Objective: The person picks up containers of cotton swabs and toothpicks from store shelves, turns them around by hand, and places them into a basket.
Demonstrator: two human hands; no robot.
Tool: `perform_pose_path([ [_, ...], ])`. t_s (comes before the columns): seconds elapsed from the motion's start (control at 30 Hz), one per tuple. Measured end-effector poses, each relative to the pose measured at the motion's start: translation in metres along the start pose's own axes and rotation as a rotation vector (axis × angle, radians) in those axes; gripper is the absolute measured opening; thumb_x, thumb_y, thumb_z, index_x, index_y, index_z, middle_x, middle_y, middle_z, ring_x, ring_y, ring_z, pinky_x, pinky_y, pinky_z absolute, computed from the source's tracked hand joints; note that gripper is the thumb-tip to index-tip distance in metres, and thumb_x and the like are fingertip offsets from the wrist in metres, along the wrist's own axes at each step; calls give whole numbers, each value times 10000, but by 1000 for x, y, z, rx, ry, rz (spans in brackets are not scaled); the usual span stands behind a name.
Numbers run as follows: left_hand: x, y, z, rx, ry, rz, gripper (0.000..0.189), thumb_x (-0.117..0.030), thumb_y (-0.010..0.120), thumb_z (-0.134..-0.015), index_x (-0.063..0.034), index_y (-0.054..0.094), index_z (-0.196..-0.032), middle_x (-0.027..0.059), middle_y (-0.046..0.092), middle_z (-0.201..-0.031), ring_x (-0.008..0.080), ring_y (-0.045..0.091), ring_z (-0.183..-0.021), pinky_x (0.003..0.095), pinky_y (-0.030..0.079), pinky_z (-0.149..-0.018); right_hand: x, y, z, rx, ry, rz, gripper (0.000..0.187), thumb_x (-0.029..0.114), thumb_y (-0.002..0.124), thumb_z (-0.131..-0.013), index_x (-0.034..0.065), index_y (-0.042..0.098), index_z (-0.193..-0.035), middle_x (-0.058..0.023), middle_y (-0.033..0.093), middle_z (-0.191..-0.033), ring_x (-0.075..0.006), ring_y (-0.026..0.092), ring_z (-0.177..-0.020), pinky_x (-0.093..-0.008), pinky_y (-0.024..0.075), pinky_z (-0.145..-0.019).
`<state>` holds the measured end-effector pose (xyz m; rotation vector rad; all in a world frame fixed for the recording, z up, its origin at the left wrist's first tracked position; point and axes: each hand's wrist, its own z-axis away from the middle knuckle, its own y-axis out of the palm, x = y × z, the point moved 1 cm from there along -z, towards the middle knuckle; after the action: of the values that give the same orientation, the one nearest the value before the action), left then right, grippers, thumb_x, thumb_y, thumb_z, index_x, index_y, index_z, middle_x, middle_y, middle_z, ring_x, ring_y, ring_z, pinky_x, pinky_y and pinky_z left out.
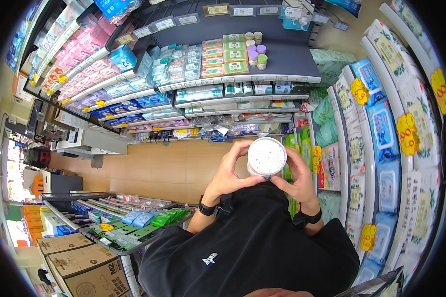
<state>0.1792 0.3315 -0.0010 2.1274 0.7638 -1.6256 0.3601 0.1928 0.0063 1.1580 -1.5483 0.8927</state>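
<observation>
Both my hands hold a round clear tub of white cotton swabs [267, 156] in front of my chest, its top facing up at the camera. My left hand [232, 172] grips its left side, with the thumb along the lower front. My right hand [295, 174] grips the other side, its thumb close to the left one. Beyond them, on the grey shelf [286, 61], stand several small tubs with purple, green and pale lids [261, 61]. Packs with green and tan labels [235, 55] are stacked beside them.
Shelves of wipes and tissue packs [384, 126] rise close on my right. Pink packs [85, 41] fill the far left shelves. A low display rack [126, 230] and cardboard boxes [85, 263] stand at lower left. Tiled floor [163, 163] shows between the racks.
</observation>
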Motion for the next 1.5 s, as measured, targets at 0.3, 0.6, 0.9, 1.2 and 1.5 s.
perform_pose_path([
  [0.3, -12, 9, 69, 61, 86, 33, 810, -193, 935, -705, 0, 530, -1380, 155, 565, -1360, 287, 584, -1277, 418, 463, -1094, 20, 53, 86, -125, 80, 30, 738, 60, 801, -827, -55, 450, -1466, -172, 534, -1427, -262, 540, -1339, -404, 409, -1154],
  [0.6, -25, 36, 112, 253, 66, 54, 776, -240, 902, -720, 9, 553, -1367, 133, 509, -1311, 275, 541, -1266, 422, 433, -1101, 43, 81, 173, -335, 51, 32, 765, 41, 805, -834, -58, 411, -1482, -165, 525, -1439, -254, 524, -1356, -405, 377, -1176],
  [0.9, -36, 92, 114, 541, 84, 176, 626, -231, 783, -842, 37, 559, -1362, 175, 512, -1329, 322, 565, -1243, 458, 488, -1078, 69, 80, 250, -602, 50, 108, 750, 39, 808, -829, -46, 434, -1473, -171, 561, -1417, -249, 558, -1321, -414, 411, -1150],
  [1.2, -47, 195, 126, 923, 51, 246, 665, -207, 801, -840, 17, 530, -1404, 144, 517, -1351, 276, 538, -1288, 442, 454, -1097, 93, 85, 354, -943, 44, 242, 839, 36, 810, -830, 0, 366, -1541, -165, 500, -1505, -263, 504, -1397, -439, 385, -1184],
  [1.5, -60, 326, 199, 1180, 58, 215, 634, -93, 818, -847, -7, 538, -1409, 145, 585, -1313, 257, 606, -1217, 407, 499, -1074, 120, 84, 476, -1216, 191, 345, 903, 93, 811, -846, 31, 300, -1587, -161, 403, -1574, -274, 449, -1436, -425, 436, -1149],
])
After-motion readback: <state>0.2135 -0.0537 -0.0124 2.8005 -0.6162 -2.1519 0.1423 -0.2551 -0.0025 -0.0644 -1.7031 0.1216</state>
